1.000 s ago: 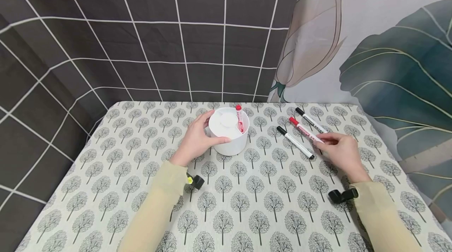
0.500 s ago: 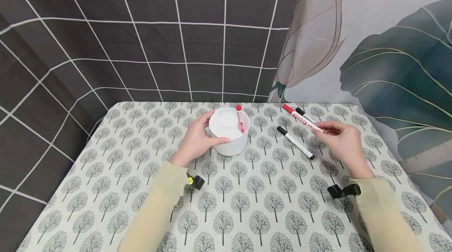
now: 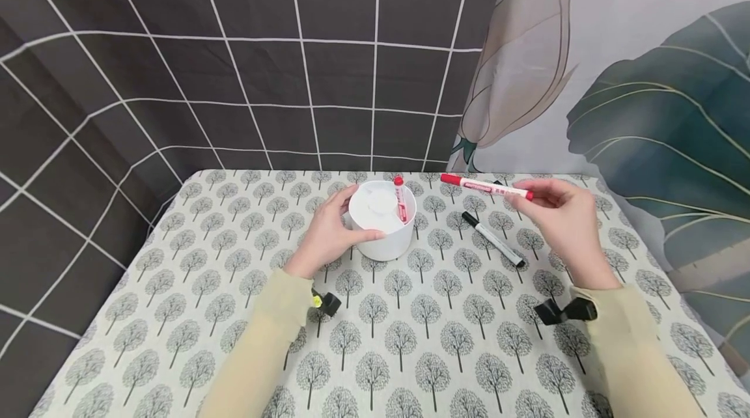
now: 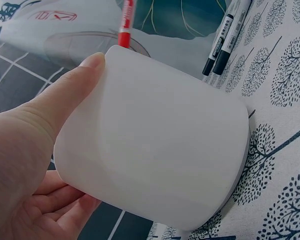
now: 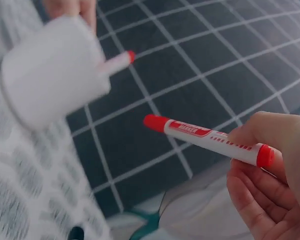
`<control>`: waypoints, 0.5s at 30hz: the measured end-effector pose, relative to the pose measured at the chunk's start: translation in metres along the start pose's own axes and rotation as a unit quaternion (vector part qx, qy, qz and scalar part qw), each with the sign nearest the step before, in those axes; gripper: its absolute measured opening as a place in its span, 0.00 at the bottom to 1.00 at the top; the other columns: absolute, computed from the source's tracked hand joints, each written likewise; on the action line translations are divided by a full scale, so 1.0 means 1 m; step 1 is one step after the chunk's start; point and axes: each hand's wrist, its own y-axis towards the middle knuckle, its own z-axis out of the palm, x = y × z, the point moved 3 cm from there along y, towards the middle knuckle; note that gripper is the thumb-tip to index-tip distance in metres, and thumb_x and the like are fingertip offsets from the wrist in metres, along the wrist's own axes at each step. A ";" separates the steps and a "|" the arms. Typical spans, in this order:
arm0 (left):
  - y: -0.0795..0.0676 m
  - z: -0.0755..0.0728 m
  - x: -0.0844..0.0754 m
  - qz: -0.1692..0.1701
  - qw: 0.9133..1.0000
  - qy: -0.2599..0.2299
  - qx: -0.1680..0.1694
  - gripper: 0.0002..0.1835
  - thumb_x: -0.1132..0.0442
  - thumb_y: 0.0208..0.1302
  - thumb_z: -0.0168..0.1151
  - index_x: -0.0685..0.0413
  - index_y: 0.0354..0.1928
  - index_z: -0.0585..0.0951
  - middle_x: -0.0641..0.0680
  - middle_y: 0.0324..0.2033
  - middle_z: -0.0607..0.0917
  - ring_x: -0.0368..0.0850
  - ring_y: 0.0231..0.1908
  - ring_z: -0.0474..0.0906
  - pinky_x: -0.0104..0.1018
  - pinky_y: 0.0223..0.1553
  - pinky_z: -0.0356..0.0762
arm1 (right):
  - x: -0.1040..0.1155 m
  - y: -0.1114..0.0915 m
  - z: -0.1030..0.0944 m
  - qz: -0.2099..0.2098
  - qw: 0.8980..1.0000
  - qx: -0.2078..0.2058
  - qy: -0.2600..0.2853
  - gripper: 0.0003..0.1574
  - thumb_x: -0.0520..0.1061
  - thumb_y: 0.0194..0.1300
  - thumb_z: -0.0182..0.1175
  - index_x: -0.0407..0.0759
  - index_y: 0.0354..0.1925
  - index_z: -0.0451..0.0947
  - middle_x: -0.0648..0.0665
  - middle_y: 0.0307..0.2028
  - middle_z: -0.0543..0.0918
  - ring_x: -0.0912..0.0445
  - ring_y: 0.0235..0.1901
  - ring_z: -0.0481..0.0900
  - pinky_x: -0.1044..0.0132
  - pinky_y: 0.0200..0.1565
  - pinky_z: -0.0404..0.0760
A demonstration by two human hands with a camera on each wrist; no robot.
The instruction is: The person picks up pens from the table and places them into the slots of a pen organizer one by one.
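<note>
A round white divided organizer [image 3: 383,243] stands on the table. Its side is held by my left hand [image 3: 328,232], thumb across the front and fingers round the back. A red-capped marker [image 3: 401,202] stands tilted in one compartment. Above the table, to the right of the organizer, my right hand [image 3: 559,222] pinches another red marker [image 5: 210,141] near its tail end. That marker lies nearly level, its cap pointing left towards the organizer. In the left wrist view the organizer's white wall [image 4: 155,135] fills the middle, with my thumb [image 4: 72,90] along it.
A black-capped marker [image 3: 494,240] lies on the tree-print tablecloth [image 3: 375,340] between organizer and right hand. A second black marker [image 4: 218,46] lies near it, mostly hidden in the head view. A dark grid-lined curtain [image 3: 258,66] hangs behind the table.
My right hand has lifted the red marker off the table and turned it from slanted to nearly level, cap swinging left. The left hand and organizer stay in place.
</note>
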 end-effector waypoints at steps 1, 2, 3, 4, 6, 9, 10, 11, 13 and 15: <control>0.000 0.000 0.000 -0.002 1.000 -0.001 0.001 0.60 0.29 0.30 0.71 0.48 0.68 0.63 0.48 0.59 0.71 0.48 0.57 0.68 0.45 0.54 0.70 | 0.005 0.001 0.002 -0.009 1.000 -0.001 0.025 0.23 0.44 0.50 0.73 0.38 0.44 0.82 0.44 0.35 0.83 0.57 0.32 0.82 0.74 0.35 0.80; -0.001 0.000 0.000 -0.004 1.000 -0.004 0.001 0.60 0.29 0.30 0.72 0.48 0.68 0.63 0.48 0.59 0.71 0.48 0.57 0.69 0.45 0.54 0.69 | 0.010 0.002 0.004 -0.017 0.998 0.001 0.053 0.22 0.42 0.50 0.73 0.36 0.44 0.81 0.43 0.35 0.82 0.56 0.33 0.82 0.73 0.36 0.80; -0.001 0.000 0.000 -0.006 1.000 -0.005 0.001 0.60 0.29 0.30 0.72 0.48 0.68 0.63 0.48 0.60 0.71 0.47 0.56 0.69 0.45 0.54 0.70 | 0.013 0.003 0.006 -0.021 0.997 0.003 0.077 0.22 0.40 0.49 0.73 0.35 0.44 0.81 0.43 0.35 0.82 0.55 0.33 0.82 0.72 0.37 0.80; -0.001 0.000 0.000 -0.007 1.000 -0.005 0.002 0.60 0.30 0.30 0.72 0.48 0.68 0.63 0.48 0.60 0.71 0.47 0.57 0.69 0.45 0.54 0.69 | 0.017 0.004 0.009 -0.022 0.995 0.007 0.100 0.23 0.39 0.48 0.73 0.34 0.44 0.80 0.42 0.35 0.82 0.55 0.33 0.82 0.72 0.38 0.80; -0.002 0.000 0.000 -0.008 1.000 -0.007 0.001 0.60 0.30 0.30 0.72 0.48 0.68 0.63 0.49 0.60 0.71 0.47 0.57 0.68 0.45 0.54 0.69 | 0.025 0.005 0.015 -0.024 0.990 0.017 0.138 0.23 0.37 0.47 0.73 0.33 0.43 0.80 0.41 0.35 0.82 0.54 0.34 0.82 0.70 0.39 0.80; -0.001 0.000 0.000 -0.004 1.000 -0.004 -0.001 0.60 0.30 0.30 0.72 0.48 0.68 0.63 0.48 0.60 0.71 0.47 0.57 0.68 0.46 0.54 0.69 | 0.036 0.008 0.025 -0.033 0.985 0.032 0.169 0.23 0.36 0.47 0.74 0.33 0.43 0.80 0.41 0.35 0.82 0.53 0.34 0.82 0.70 0.39 0.80; -0.001 0.000 0.000 -0.002 1.000 -0.004 -0.002 0.60 0.30 0.30 0.72 0.49 0.68 0.63 0.48 0.60 0.71 0.48 0.57 0.68 0.47 0.54 0.69 | 0.041 0.008 0.028 -0.037 0.984 0.038 0.171 0.23 0.36 0.47 0.73 0.33 0.43 0.80 0.40 0.35 0.82 0.52 0.34 0.82 0.70 0.39 0.80; -0.001 0.000 0.000 0.000 1.000 -0.004 -0.002 0.60 0.30 0.30 0.72 0.49 0.68 0.63 0.48 0.60 0.71 0.48 0.57 0.68 0.47 0.54 0.69 | 0.046 0.008 0.032 -0.044 0.983 0.044 0.173 0.22 0.35 0.47 0.73 0.32 0.43 0.80 0.40 0.34 0.82 0.52 0.33 0.82 0.69 0.39 0.80; 0.000 0.000 0.000 0.003 1.000 -0.001 -0.002 0.60 0.30 0.30 0.72 0.49 0.68 0.63 0.48 0.60 0.71 0.48 0.58 0.67 0.47 0.54 0.69 | 0.055 0.008 0.040 -0.056 0.982 0.059 0.173 0.21 0.34 0.48 0.72 0.32 0.43 0.80 0.39 0.34 0.82 0.52 0.33 0.82 0.68 0.38 0.80; 0.000 0.000 -0.001 0.003 1.000 0.001 -0.003 0.60 0.30 0.30 0.72 0.50 0.68 0.64 0.48 0.60 0.71 0.48 0.58 0.67 0.48 0.54 0.69 | 0.065 0.007 0.047 -0.064 0.981 0.074 0.169 0.20 0.33 0.48 0.71 0.30 0.43 0.80 0.39 0.34 0.82 0.51 0.32 0.82 0.67 0.38 0.81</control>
